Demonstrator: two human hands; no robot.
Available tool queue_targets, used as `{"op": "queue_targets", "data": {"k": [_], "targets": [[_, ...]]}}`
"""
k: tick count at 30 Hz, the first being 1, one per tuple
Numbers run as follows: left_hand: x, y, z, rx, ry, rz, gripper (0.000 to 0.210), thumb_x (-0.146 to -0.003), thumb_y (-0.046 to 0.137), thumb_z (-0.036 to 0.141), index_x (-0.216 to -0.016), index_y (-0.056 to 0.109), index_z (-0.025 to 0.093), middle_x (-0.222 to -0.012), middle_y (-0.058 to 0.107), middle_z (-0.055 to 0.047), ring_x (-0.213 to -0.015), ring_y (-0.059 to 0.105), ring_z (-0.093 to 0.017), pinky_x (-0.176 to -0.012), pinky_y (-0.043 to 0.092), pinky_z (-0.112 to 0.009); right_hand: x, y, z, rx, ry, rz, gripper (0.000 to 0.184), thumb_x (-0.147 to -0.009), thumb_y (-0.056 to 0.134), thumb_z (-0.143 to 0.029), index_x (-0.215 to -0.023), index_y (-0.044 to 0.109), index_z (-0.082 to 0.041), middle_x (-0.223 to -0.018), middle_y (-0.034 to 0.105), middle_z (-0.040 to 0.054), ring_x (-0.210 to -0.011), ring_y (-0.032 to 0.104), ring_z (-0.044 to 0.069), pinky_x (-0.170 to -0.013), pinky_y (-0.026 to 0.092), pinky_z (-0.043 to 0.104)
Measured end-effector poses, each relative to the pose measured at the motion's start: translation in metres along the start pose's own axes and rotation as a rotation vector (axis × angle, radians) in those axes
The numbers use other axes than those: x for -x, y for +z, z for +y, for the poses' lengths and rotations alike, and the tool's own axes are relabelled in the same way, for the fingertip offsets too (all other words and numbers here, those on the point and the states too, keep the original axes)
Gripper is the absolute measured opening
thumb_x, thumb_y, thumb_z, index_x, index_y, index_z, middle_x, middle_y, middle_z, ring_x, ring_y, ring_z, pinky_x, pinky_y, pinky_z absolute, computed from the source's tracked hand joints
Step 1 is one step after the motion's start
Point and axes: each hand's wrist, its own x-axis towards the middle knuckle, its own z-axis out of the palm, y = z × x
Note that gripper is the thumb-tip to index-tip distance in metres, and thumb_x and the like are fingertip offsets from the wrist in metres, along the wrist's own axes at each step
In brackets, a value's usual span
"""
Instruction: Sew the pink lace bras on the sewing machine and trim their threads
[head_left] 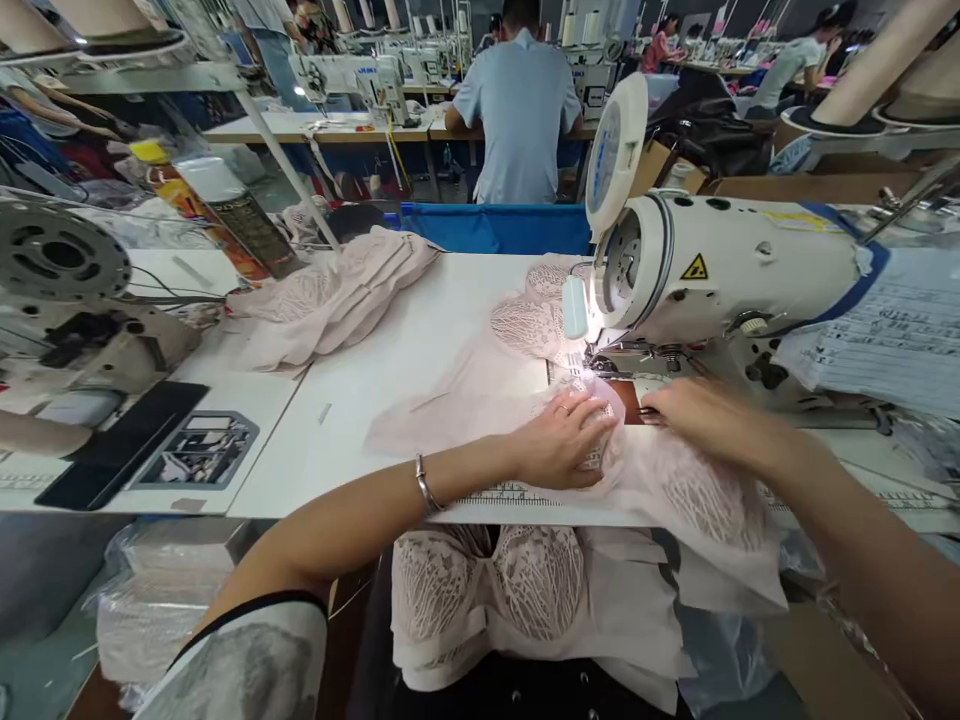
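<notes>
A pale pink lace bra (701,490) lies across the front of the white sewing machine (735,260), one part under the lit needle area (592,368) and one cup hanging over the table edge. My left hand (566,440) rests flat on its fabric just in front of the presser foot, fingers spread. To the right of the needle, my right hand (694,415) is closed by the machine bed, with a small dark metal piece at its fingertips that I cannot make out. More bras (525,590) lie stacked on my lap.
A pile of pink bra pieces (337,300) lies on the white table (405,350) to the left. Further left are a black phone (124,445), bottles (232,215) and another machine (67,290). A person in a blue shirt (519,115) sits ahead, back turned.
</notes>
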Motion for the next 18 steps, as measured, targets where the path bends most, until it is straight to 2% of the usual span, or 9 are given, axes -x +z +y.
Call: {"op": "queue_targets", "data": {"k": [2,3,6,7,9,11,13,15,18], "targets": [[-0.002,-0.006,-0.013,0.097,0.017,0.022,0.082,-0.084,0.075,0.042,-0.148,0.042,0.004,-0.152,0.047,-0.028,-0.145,0.041,-0.041,-0.120,0.032,-0.061,-0.012,0.017,-0.006,-0.087,0.052,0.128,0.019,-0.083,0.058,-0.012,-0.065,0.057,-0.020,-0.075,0.069,0.0084,-0.064,0.057,0.018,-0.060,0.029,0.030],[-0.003,-0.009,-0.019,0.163,0.041,0.015,0.078,-0.084,0.075,0.041,-0.146,0.044,0.005,-0.148,0.051,-0.026,-0.141,0.046,-0.038,-0.119,0.036,-0.056,-0.018,0.026,-0.011,-0.160,0.087,0.197,0.018,-0.086,0.056,-0.016,-0.069,0.057,-0.021,-0.079,0.071,0.0083,-0.069,0.058,0.019,-0.061,0.030,0.029],[-0.012,-0.013,-0.035,0.336,0.027,0.003,0.032,-0.101,0.052,0.028,-0.129,0.057,0.014,-0.130,0.067,-0.014,-0.121,0.063,-0.024,-0.105,0.052,-0.041,-0.034,0.050,-0.023,-0.333,0.229,0.341,0.024,-0.092,0.052,-0.030,-0.070,0.054,-0.023,-0.072,0.068,0.0045,-0.066,0.056,0.019,-0.059,0.030,0.028],[-0.016,-0.012,-0.037,0.338,-0.021,0.034,0.026,-0.104,0.041,0.022,-0.120,0.060,0.016,-0.124,0.070,-0.011,-0.114,0.065,-0.021,-0.100,0.054,-0.039,-0.038,0.056,-0.025,-0.337,0.271,0.356,0.024,-0.092,0.053,-0.032,-0.070,0.054,-0.023,-0.070,0.067,0.0038,-0.064,0.054,0.019,-0.058,0.028,0.028],[-0.021,-0.005,-0.038,0.227,-0.128,0.132,0.028,-0.103,0.035,0.015,-0.111,0.062,0.016,-0.118,0.071,-0.011,-0.109,0.066,-0.021,-0.096,0.055,-0.039,-0.041,0.065,-0.027,-0.327,0.322,0.381,0.020,-0.089,0.054,-0.032,-0.070,0.053,-0.024,-0.069,0.066,0.0035,-0.062,0.051,0.019,-0.057,0.025,0.028],[-0.021,0.002,-0.032,0.019,-0.174,0.198,0.026,-0.101,0.043,0.019,-0.118,0.061,0.011,-0.127,0.067,-0.017,-0.117,0.062,-0.027,-0.099,0.053,-0.044,-0.041,0.070,-0.027,-0.328,0.343,0.398,0.020,-0.087,0.054,-0.031,-0.069,0.051,-0.024,-0.068,0.065,0.0030,-0.062,0.049,0.018,-0.057,0.025,0.028],[-0.017,0.008,-0.023,-0.187,-0.151,0.189,0.042,-0.102,0.050,0.030,-0.132,0.056,0.002,-0.139,0.061,-0.024,-0.131,0.056,-0.034,-0.107,0.048,-0.049,-0.039,0.073,-0.025,-0.335,0.339,0.407,0.020,-0.086,0.054,-0.032,-0.068,0.049,-0.024,-0.067,0.064,0.0023,-0.062,0.048,0.018,-0.058,0.026,0.028],[-0.011,0.010,-0.014,-0.347,-0.123,0.156,0.058,-0.103,0.050,0.040,-0.137,0.052,-0.007,-0.142,0.058,-0.028,-0.137,0.052,-0.038,-0.114,0.041,-0.050,-0.036,0.075,-0.025,-0.351,0.319,0.424,0.020,-0.085,0.055,-0.033,-0.069,0.048,-0.024,-0.068,0.064,0.0022,-0.062,0.049,0.018,-0.058,0.027,0.028],[-0.007,0.008,-0.007,-0.458,-0.094,0.116,0.060,-0.105,0.044,0.042,-0.135,0.055,-0.009,-0.136,0.063,-0.028,-0.135,0.056,-0.037,-0.117,0.037,-0.049,-0.034,0.079,-0.026,-0.358,0.274,0.464,0.016,-0.085,0.054,-0.033,-0.073,0.049,-0.024,-0.072,0.066,0.0032,-0.065,0.053,0.019,-0.059,0.030,0.028]]}}
